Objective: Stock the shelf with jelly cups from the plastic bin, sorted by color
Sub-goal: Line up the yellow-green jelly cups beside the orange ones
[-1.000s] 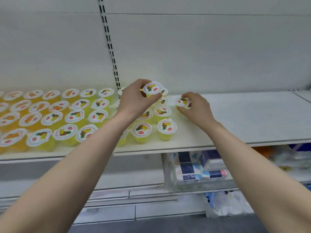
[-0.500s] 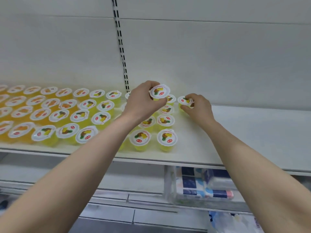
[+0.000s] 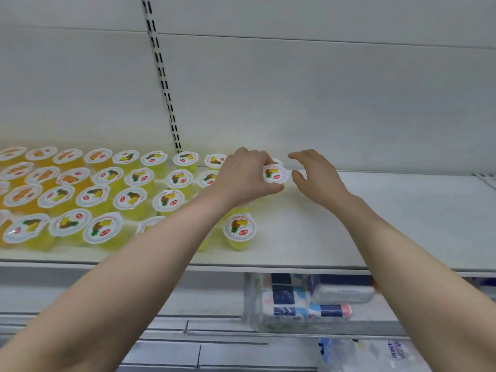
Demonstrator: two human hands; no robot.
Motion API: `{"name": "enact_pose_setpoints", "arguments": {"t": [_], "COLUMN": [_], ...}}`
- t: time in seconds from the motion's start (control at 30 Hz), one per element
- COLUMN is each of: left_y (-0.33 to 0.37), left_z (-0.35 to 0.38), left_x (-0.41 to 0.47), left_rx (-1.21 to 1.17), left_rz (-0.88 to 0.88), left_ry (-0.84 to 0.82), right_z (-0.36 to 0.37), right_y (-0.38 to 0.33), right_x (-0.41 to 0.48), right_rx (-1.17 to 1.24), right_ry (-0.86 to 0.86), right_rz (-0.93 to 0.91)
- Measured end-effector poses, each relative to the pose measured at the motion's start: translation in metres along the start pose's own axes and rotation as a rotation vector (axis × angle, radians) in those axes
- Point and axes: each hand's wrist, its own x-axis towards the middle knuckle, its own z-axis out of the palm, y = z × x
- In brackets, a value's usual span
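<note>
R hand [image 3: 319, 178] has let go of the back-row cup [image 3: 279, 161]. It now hovers well right of the slotted upright [image 3: 163, 84], fingers spread & relaxed, holding nothing, forearm coming in from lower right. L hand [image 3: 247, 178], nearer the upright, grips a yellow jelly cup [image 3: 275, 173] just above the shelf [image 3: 375, 224], fingers wrapped round its body. Lid tips toward the camera, so the cup's axis is off vertical.
</note>
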Motion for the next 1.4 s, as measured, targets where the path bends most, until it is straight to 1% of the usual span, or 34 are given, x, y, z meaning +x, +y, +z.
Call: {"name": "enact_pose_setpoints", "arguments": {"t": [0.1,0.2,0.33,0.47,0.57,0.67,0.73,0.83,1.0,1.2,1.4], "left_y": [0.003,0.000,-0.002,-0.003,-0.007,-0.010,-0.014,-0.023,-0.051,-0.100,-0.172], "left_z": [0.013,0.022,0.026,0.027,0.025,0.017,0.008,-0.011,-0.048,-0.092,-0.144], "left_x": [0.001,0.001,-0.001,-0.003,-0.004,-0.006,-0.010,-0.020,-0.052,-0.114,-0.205], "left_rx": [0.171,0.233,0.217,0.220,0.214,0.155,0.115,0.099,0.237,0.400,0.518], "left_rz": [0.035,0.031,0.001,0.015,0.018,0.024,0.033,0.052,0.096,0.099,0.044], "left_ry": [-0.021,-0.041,-0.032,-0.024,-0.052,-0.070,-0.034,0.074,0.228,0.283,0.370], "right_z": [-0.004,-0.006,-0.003,-0.004,-0.007,-0.010,-0.012,-0.014,-0.011,0.002,0.032], "right_y": [0.007,0.011,0.010,0.005,-0.001,-0.009,-0.015,-0.029,-0.076,-0.159,-0.267], "right_x": [-0.004,-0.006,-0.006,-0.006,-0.006,-0.006,-0.005,-0.003,0.000,0.000,-0.004], "right_rx": [-0.028,-0.040,-0.049,-0.047,-0.062,-0.083,-0.112,-0.214,-0.280,-0.253,-0.215], "right_ry": [0.024,0.031,0.039,0.043,0.045,0.049,0.048,0.058,0.055,0.065,0.044], "right_rz": [0.003,-0.002,-0.010,-0.027,-0.054,-0.090,-0.127,-0.232,-0.362,-0.534,-0.676]}}
